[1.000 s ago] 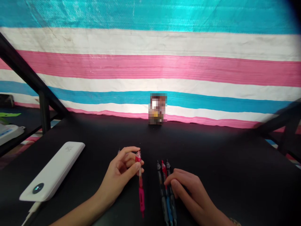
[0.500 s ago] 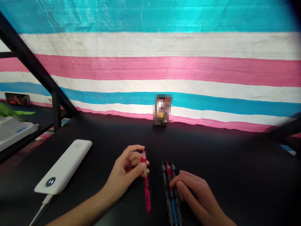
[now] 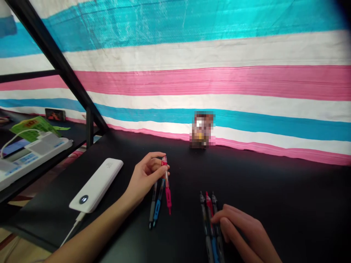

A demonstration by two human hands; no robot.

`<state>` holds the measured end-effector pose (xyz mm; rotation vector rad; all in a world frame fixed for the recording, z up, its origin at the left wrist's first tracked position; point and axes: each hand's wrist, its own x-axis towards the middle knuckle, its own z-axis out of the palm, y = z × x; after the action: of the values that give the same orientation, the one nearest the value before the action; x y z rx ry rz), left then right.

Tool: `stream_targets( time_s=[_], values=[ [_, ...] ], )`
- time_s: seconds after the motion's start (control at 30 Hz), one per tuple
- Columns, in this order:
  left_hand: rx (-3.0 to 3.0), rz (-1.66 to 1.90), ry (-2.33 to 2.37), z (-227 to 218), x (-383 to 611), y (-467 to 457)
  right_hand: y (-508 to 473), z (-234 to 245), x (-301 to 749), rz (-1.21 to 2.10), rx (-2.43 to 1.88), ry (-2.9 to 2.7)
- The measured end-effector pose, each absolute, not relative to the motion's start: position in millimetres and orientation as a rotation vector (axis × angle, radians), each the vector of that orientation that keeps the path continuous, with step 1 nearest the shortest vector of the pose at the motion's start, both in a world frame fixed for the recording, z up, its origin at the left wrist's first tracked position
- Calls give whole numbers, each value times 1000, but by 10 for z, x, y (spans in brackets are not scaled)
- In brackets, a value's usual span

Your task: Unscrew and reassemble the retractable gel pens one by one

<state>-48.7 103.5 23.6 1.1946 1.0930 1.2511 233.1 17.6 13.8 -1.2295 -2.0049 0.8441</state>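
Observation:
My left hand (image 3: pixel 150 172) pinches a pink-red click pen (image 3: pixel 168 195) near its top, its tip pointing toward me. Close on its left, a grey-grip pen (image 3: pixel 151 210) and a blue-grip pen (image 3: pixel 157 208) lie side by side on the desk, their upper ends hidden by my fingers. On the right, three pens lie in a row: a dark one (image 3: pixel 204 215), a middle one (image 3: pixel 209 202) with a red top and blue grip, and another dark one (image 3: pixel 215 201). The closed fingers of my right hand (image 3: pixel 244 228) rest on this row from its right side.
A white power bank (image 3: pixel 98 184) with a cable lies on the black desk (image 3: pixel 170 244) to the left. Farther left, a white power strip (image 3: pixel 35 157) sits on another surface. A blurred-out upright object (image 3: pixel 203 129) stands at the back against the striped sheet (image 3: pixel 192 82).
The view has turned left. My left hand has carried the pink-red pen away from me, toward the two pens, which now show below the hand. My right hand stays at its row.

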Motion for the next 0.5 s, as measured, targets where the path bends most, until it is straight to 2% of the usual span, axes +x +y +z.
stream_targets(
  time_s=[0.17, 0.5],
  values=[
    [1317, 1231, 1187, 243, -535, 1079, 188, 90, 2351, 841, -1234, -2028],
    [1902, 879, 1397, 65, -428, 992, 173, 89, 2352, 873, -1260, -2012]
  ],
)
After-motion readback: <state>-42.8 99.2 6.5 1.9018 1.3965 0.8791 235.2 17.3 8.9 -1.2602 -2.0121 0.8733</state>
